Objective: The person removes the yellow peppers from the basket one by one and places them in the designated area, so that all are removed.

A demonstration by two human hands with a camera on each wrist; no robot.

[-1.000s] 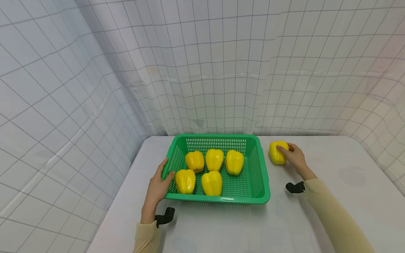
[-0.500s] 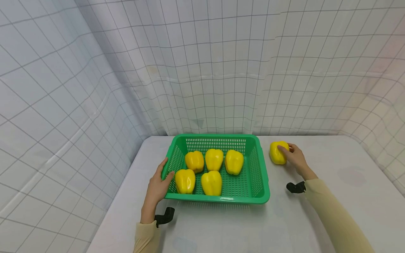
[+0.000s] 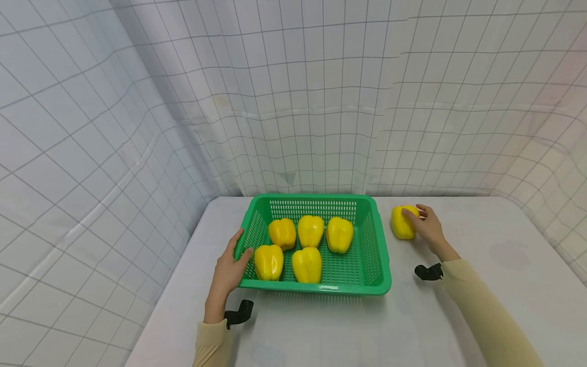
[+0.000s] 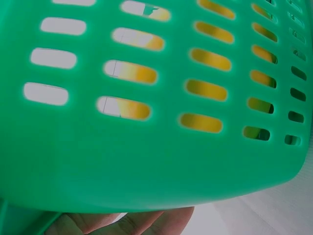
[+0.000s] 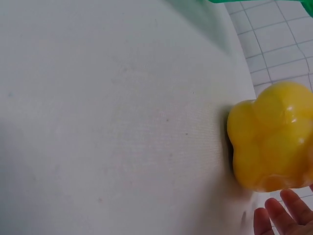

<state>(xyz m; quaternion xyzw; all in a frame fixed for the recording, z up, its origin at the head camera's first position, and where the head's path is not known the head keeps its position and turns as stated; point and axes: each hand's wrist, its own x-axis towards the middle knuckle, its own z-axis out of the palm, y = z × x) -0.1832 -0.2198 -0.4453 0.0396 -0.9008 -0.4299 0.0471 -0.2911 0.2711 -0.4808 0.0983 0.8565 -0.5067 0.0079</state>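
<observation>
My left hand point(image 3: 229, 266) grips the left rim of a green plastic basket point(image 3: 316, 289), thumb over the inner side. In the left wrist view its fingertips point(image 4: 171, 220) show past the edge of the slotted basket wall point(image 4: 146, 171). Several yellow bell peppers point(image 3: 311, 232) sit in the basket, toward its left and middle. To the right of the basket another yellow bell pepper point(image 3: 402, 224) rests on the table. My right hand point(image 3: 427, 227) is beside that pepper, thumb over it and fingers loosened. The right wrist view shows its fingers point(image 5: 279, 215) apart from the pepper point(image 5: 274, 139).
The table has a white cover point(image 3: 321, 336). White cloth with a grid pattern point(image 3: 307, 127) hangs behind the table and along both sides. A black wrist mount point(image 3: 239, 312) sticks out from the left wrist, with another mount point(image 3: 428, 272) on the right.
The fingers of my right hand have straightened and lifted a little from the pepper. The left hand and the basket have stayed in place.
</observation>
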